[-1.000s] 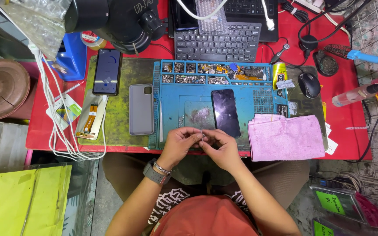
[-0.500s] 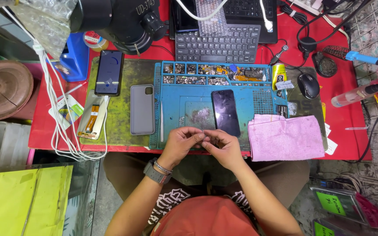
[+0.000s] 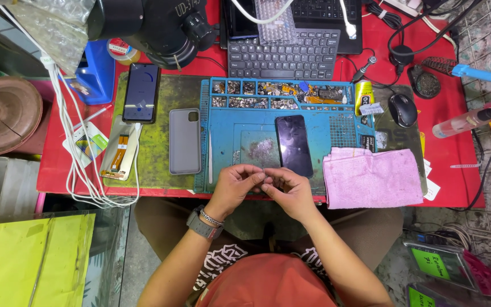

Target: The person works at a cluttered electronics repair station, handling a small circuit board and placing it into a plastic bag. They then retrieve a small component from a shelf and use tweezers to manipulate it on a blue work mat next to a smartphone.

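At bottom centre, over the near edge of the blue work mat (image 3: 240, 142), your left hand (image 3: 235, 185) and right hand (image 3: 291, 190) meet, fingertips pinched together on something too small to make out. Open mat shows only just above your knuckles. Dark phone (image 3: 294, 145) sits just above the right hand, pink cloth (image 3: 370, 176) just to its right, grey case (image 3: 184, 140) well left. Second phone (image 3: 141, 92) lies upper left. Two phones, one cloth, one case. Keyboard (image 3: 282, 57) is cut off at the top edge.
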